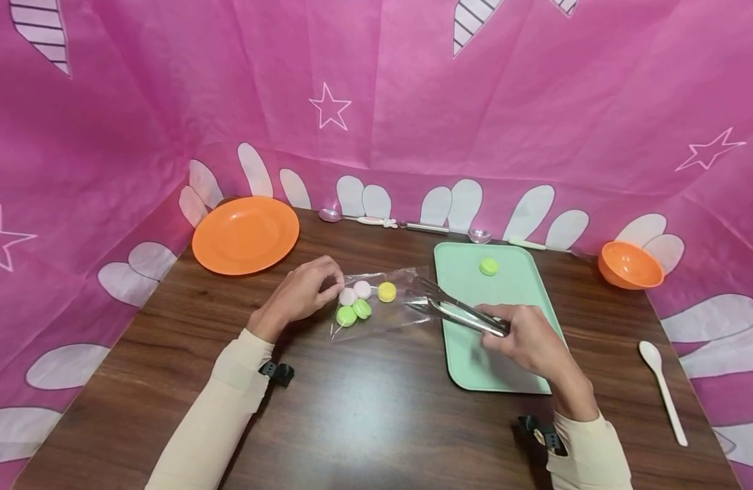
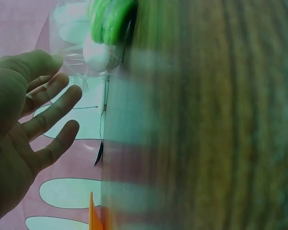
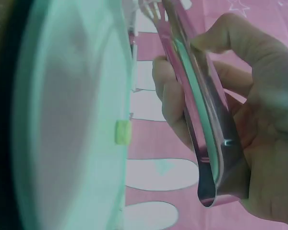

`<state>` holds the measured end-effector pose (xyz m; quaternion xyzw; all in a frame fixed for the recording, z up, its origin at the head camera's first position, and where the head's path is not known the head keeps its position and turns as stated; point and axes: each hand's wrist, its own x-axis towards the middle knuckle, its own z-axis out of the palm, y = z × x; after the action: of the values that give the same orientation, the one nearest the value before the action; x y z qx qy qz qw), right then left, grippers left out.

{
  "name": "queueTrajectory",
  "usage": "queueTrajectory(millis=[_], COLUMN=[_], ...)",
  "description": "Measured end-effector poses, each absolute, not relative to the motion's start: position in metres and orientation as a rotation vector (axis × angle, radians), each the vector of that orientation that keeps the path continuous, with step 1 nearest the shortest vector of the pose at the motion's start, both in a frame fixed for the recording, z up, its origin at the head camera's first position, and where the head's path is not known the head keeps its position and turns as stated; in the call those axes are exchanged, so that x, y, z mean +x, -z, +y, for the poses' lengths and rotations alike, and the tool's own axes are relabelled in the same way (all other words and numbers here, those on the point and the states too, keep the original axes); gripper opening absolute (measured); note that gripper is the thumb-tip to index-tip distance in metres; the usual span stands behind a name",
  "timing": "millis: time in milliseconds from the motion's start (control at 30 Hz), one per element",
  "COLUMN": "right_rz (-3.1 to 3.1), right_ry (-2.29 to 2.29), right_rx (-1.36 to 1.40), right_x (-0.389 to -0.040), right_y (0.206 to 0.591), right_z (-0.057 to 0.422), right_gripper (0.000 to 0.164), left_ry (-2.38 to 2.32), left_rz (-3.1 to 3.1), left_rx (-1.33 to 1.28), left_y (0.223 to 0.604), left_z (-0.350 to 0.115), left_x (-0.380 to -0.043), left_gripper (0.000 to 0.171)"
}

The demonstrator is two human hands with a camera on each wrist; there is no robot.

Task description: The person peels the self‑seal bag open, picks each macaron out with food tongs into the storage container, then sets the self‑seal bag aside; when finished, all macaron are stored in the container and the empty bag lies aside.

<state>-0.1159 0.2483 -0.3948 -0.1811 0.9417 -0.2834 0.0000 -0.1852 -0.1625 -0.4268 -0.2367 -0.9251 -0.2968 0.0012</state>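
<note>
A clear plastic bag [image 1: 376, 323] lies on the table with two pale pink macarons [image 1: 355, 292], two green macarons [image 1: 354, 313] and a yellow macaron [image 1: 387, 292] inside. My left hand [image 1: 303, 289] pinches the bag's left end between thumb and forefinger; its other fingers spread apart in the left wrist view. With my right hand [image 1: 526, 337] I grip metal tongs [image 3: 201, 105] near their hinged end. Their tips reach left to the bag's right end, with no macaron between them. Beneath the tongs is a mint-green tray [image 1: 493, 367], bearing one green macaron [image 1: 489, 267] near its far edge.
An orange plate [image 1: 246, 236] stands at the back left, an orange bowl [image 1: 630, 265] at the back right. Spoons and other utensils [image 1: 425, 226] line the table's back edge against the pink cloth. A white spoon [image 1: 663, 393] lies on the right.
</note>
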Motion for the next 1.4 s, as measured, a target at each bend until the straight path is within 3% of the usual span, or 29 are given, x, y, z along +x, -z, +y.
queueTrajectory(millis=[467, 767, 1000, 1200, 1400], right_rz=[2.979, 2.964, 3.071, 3.152, 3.175], right_ry=[0.848, 0.884, 0.841, 0.756, 0.724], right_rx=[-0.601, -0.592, -0.358, -0.078, 0.008], right_x=[-0.120, -0.116, -0.114, -0.118, -0.123], right_y=[0.423, 0.401, 0.383, 0.393, 0.403], right_z=[0.208, 0.230, 0.271, 0.289, 0.288], right_gripper=[0.041, 0.041, 0.044, 0.047, 0.048], left_ry=[0.949, 0.936, 0.947, 0.957, 0.967], left_rz=[-2.887, -2.898, -2.903, -2.903, -2.889], left_rx=[-0.797, -0.755, -0.756, -0.775, -0.786], left_y=[0.427, 0.427, 0.427, 0.430, 0.429], left_z=[-0.162, -0.163, -0.164, -0.165, -0.165], left_x=[-0.185, -0.184, -0.184, -0.185, -0.185], left_gripper=[0.005, 0.005, 0.004, 0.005, 0.005])
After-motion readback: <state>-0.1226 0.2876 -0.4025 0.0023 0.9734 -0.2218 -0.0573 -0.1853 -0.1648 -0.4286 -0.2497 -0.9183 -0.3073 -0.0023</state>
